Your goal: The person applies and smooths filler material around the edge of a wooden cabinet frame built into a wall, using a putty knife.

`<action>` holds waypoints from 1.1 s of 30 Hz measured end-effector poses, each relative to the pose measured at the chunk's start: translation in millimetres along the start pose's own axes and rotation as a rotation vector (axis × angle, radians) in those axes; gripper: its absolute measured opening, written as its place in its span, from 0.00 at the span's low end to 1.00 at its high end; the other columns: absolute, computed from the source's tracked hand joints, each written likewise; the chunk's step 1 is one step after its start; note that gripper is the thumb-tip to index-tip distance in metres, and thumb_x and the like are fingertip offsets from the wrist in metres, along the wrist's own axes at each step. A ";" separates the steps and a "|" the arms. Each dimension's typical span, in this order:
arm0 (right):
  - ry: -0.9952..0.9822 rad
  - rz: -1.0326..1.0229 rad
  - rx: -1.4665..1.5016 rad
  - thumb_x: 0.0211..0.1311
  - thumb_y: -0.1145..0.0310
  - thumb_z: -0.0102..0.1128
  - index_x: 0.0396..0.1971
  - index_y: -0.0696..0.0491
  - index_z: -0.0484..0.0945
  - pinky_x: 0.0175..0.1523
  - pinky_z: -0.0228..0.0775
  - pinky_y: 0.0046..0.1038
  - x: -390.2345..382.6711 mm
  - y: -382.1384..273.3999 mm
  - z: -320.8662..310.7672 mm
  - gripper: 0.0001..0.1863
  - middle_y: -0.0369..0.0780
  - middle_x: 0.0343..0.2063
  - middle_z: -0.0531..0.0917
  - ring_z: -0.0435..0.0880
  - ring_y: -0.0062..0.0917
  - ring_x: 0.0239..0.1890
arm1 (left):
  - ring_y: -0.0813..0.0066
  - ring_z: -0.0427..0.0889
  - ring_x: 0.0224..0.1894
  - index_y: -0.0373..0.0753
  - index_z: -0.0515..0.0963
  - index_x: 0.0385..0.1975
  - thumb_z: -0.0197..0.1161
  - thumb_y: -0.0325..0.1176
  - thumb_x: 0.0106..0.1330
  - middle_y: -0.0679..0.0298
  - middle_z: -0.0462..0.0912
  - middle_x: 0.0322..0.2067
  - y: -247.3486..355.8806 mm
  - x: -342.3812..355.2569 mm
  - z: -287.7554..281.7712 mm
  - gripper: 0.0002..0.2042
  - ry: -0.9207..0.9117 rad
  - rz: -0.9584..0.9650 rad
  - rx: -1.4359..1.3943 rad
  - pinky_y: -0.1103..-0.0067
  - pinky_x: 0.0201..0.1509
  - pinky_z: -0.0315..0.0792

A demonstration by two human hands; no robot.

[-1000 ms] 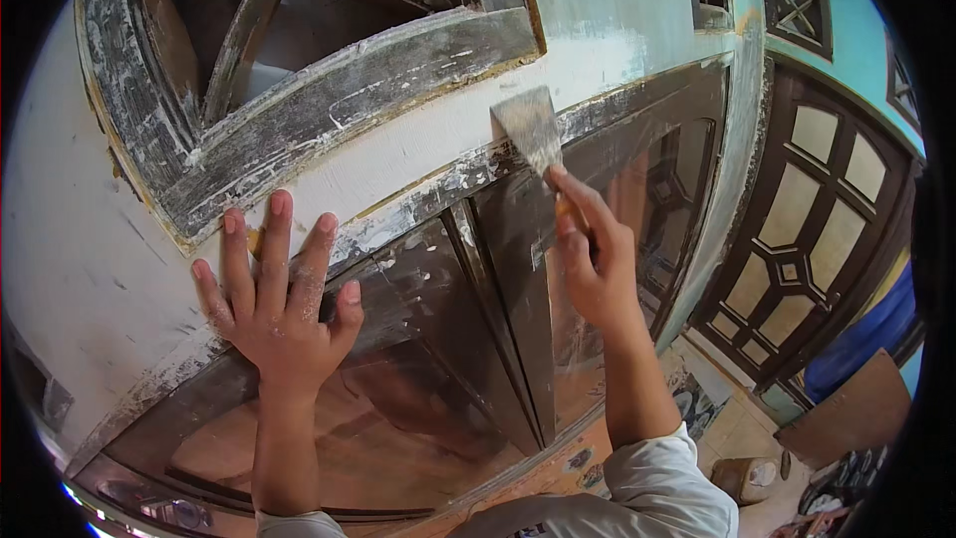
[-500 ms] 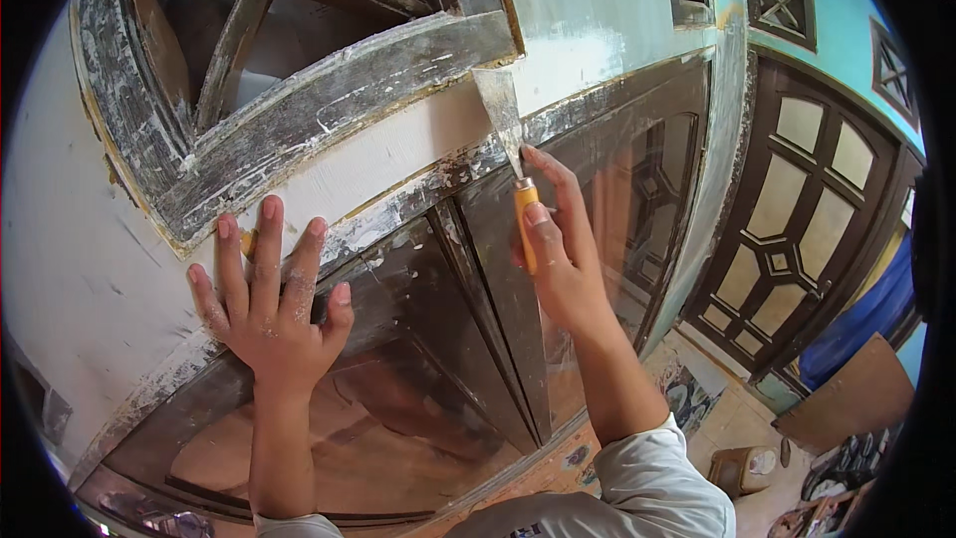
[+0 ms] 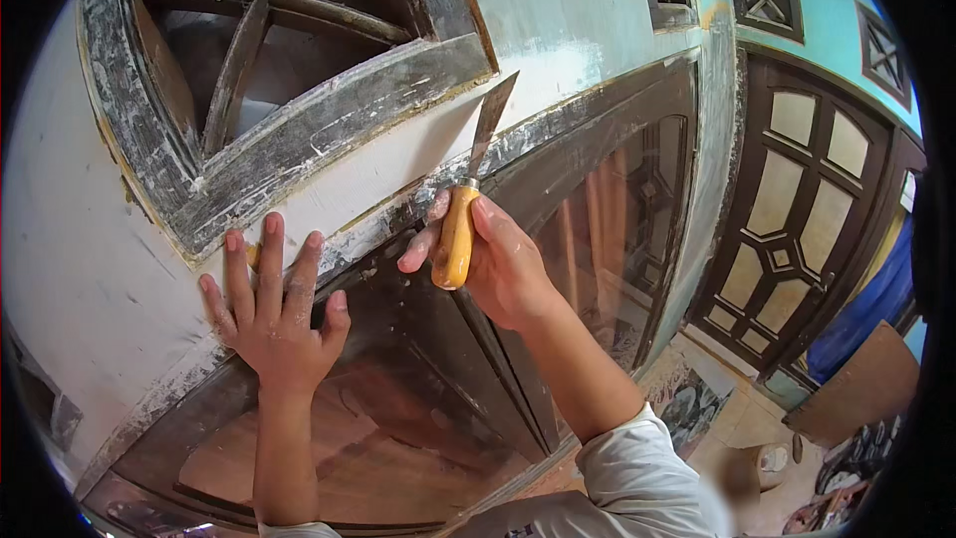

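My right hand [image 3: 503, 264] grips a putty knife [image 3: 457, 239] by its yellow wooden handle. The blade points up and slightly right, its dark face turned toward me, over the white wall strip [image 3: 393, 161] between two window frames. Fingers spread, my left hand [image 3: 279, 324] lies flat against the wall and the edge of the lower frame. Above is a vent frame [image 3: 299, 154] of dark wood with crossed bars, smeared with white. Below runs the brown lower window frame [image 3: 597, 105], its top edge spotted with white filler and chipped paint.
Glass panes [image 3: 339, 448] fill the lower window close to my forearms. To the right stands a brown panelled door [image 3: 797, 209] in a turquoise wall. On the tiled floor are a container [image 3: 762, 468] and a leaning brown board [image 3: 861, 389]; a blue curtain [image 3: 866, 299] hangs nearby.
My right hand has moved left and down, and the putty knife has turned, its blade now leaning right instead of left. My left hand keeps its place on the wall.
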State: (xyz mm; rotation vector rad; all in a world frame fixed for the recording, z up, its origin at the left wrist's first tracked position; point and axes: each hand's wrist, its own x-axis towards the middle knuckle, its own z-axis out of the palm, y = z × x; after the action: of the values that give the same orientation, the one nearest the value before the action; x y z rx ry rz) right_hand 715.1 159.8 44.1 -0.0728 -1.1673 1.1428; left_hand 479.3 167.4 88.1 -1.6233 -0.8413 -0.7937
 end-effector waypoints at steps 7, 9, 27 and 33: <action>-0.103 -0.064 0.176 0.76 0.48 0.36 0.51 0.52 0.68 0.45 0.74 0.32 5.4 7.0 -4.5 0.23 0.51 0.34 0.84 0.83 0.34 0.37 | 0.52 0.58 0.74 0.56 0.77 0.61 0.52 0.50 0.67 0.66 0.68 0.70 0.1 0.1 0.1 0.23 0.008 0.013 -0.009 0.53 0.77 0.35; -0.096 -0.076 0.243 0.77 0.48 0.34 0.51 0.51 0.67 0.36 0.75 0.27 6.2 8.5 -3.8 0.22 0.52 0.35 0.84 0.82 0.31 0.29 | 0.52 0.58 0.74 0.56 0.77 0.62 0.52 0.50 0.67 0.66 0.68 0.70 0.0 -0.5 1.3 0.24 0.008 0.012 -0.009 0.54 0.77 0.35; -0.244 -0.106 0.660 0.79 0.50 0.31 0.58 0.47 0.62 0.32 0.82 0.31 15.7 -3.7 27.4 0.20 0.57 0.47 0.81 0.86 0.38 0.28 | 0.55 0.61 0.73 0.63 0.76 0.62 0.50 0.53 0.68 0.70 0.68 0.69 -0.3 -2.1 0.6 0.23 -0.007 -0.014 0.011 0.54 0.77 0.35; -0.279 -0.143 0.656 0.79 0.52 0.29 0.58 0.47 0.63 0.36 0.81 0.33 27.3 1.8 28.9 0.20 0.57 0.52 0.80 0.85 0.39 0.30 | 0.55 0.61 0.73 0.63 0.77 0.61 0.48 0.53 0.69 0.70 0.68 0.69 -0.3 -2.0 1.2 0.22 0.005 -0.009 0.036 0.54 0.77 0.36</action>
State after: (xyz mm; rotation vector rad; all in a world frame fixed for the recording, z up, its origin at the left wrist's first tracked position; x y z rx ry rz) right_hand 690.7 166.5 74.8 0.6801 -0.9656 1.3827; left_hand 478.2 168.4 86.3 -1.5863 -0.8553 -0.7836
